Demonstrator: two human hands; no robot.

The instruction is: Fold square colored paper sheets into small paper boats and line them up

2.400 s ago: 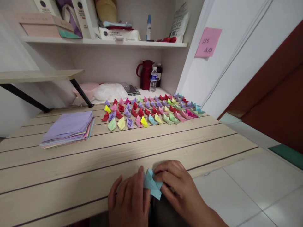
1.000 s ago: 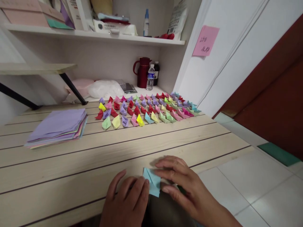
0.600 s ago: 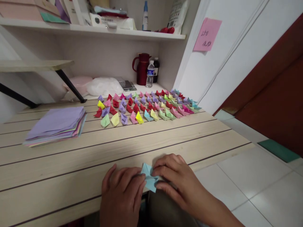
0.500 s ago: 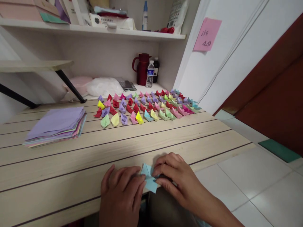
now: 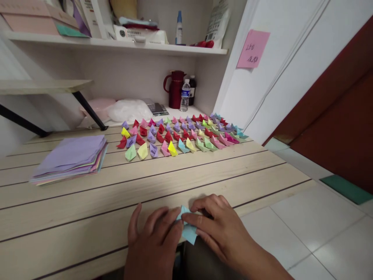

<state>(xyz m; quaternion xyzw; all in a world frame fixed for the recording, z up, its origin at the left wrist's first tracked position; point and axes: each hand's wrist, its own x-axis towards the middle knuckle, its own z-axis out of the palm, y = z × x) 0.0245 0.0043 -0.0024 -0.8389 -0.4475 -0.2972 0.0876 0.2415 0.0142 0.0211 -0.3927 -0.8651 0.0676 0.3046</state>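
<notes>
A light blue folded paper [image 5: 190, 234] lies at the table's front edge, its lower corner sticking out over the edge. My left hand [image 5: 157, 237] grips its left side between thumb and fingers, the little finger raised away. From the right, my right hand [image 5: 218, 225] holds the same paper, the index finger pressed across its middle and the thumb beneath. Fingers cover much of the folds. Farther back stand several rows of small folded paper boats [image 5: 180, 136] in many colours.
A stack of square coloured paper [image 5: 70, 155], purple on top, lies at the left. Behind the boats are a dark red jug [image 5: 175, 90], a water bottle [image 5: 185, 96] and a white plastic bag [image 5: 129, 111]. A small raised shelf [image 5: 43, 86] on black legs stands back left.
My right index finger has moved left over the paper's middle and now presses there. The paper has shifted slightly right and down in view, and the camera has tilted a little.
</notes>
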